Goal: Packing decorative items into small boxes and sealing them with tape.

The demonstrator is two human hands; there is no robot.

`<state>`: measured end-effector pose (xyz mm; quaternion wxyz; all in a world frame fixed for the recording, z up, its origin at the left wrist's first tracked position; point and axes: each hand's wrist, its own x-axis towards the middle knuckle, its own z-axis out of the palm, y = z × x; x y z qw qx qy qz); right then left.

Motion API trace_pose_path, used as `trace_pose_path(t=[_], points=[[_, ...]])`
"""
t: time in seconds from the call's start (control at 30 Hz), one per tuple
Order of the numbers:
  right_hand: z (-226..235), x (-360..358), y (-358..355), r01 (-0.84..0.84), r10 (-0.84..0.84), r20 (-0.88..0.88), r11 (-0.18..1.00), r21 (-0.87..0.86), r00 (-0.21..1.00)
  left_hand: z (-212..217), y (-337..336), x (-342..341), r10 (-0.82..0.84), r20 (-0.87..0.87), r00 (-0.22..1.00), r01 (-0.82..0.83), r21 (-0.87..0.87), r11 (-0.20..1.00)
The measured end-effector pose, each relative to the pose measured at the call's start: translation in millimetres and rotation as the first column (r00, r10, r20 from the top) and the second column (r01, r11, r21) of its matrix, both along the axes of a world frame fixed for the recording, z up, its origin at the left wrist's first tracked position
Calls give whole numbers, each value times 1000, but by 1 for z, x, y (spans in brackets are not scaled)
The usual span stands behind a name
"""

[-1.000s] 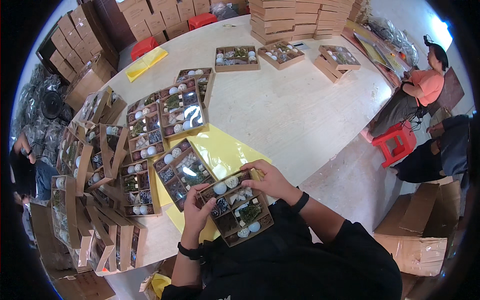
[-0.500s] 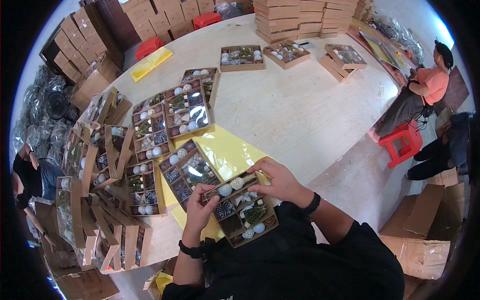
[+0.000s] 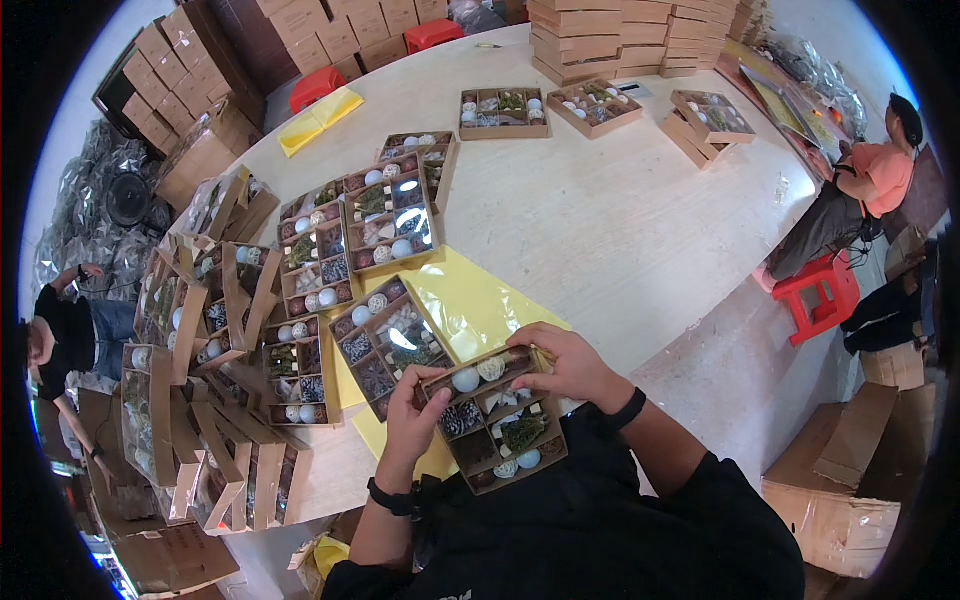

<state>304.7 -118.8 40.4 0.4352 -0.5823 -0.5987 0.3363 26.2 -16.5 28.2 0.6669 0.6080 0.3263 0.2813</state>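
A shallow brown cardboard box (image 3: 474, 448) is held tilted in front of my body, its inside facing me. Dividers split it into compartments with white and cream balls, pinecones, green moss and pale pieces; one compartment on its left side looks bare. My left hand (image 3: 408, 415) grips the far left corner, thumb over the rim. At the far right corner my right hand (image 3: 568, 364) is closed on the edge, thumb over the inside. Just beyond, a similar filled box (image 3: 432, 322) lies partly on a yellow sheet (image 3: 470, 290).
More filled boxes (image 3: 388, 212) lie on the pale table (image 3: 590, 210), with a leaning heap of them (image 3: 235, 460) at the left. Stacked cartons (image 3: 575, 45) stand at the far side. One person (image 3: 880, 180) sits at the right by a red stool (image 3: 815, 290); another (image 3: 75, 320) is at the left.
The whole view has shifted, so the table's things appear farther right. Both hands keep hold of the box, whose far rim now looks flatter to me and shows more of the inside.
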Motion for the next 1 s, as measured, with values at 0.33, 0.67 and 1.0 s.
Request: trace_pose_path(t=[0.33, 0.67, 1.0], points=[[-8, -2, -6, 222, -218, -64, 972, 71, 974, -7, -32, 31, 336, -249, 908, -100, 650, 753], [-2, 8, -9, 177, -184, 84, 981, 80, 979, 14, -10, 38, 192, -280, 941, -47, 452, 891], [-22, 8, -13, 255, -256, -3, 966, 31, 967, 29, -9, 50, 137, -496, 857, 107, 433, 895]])
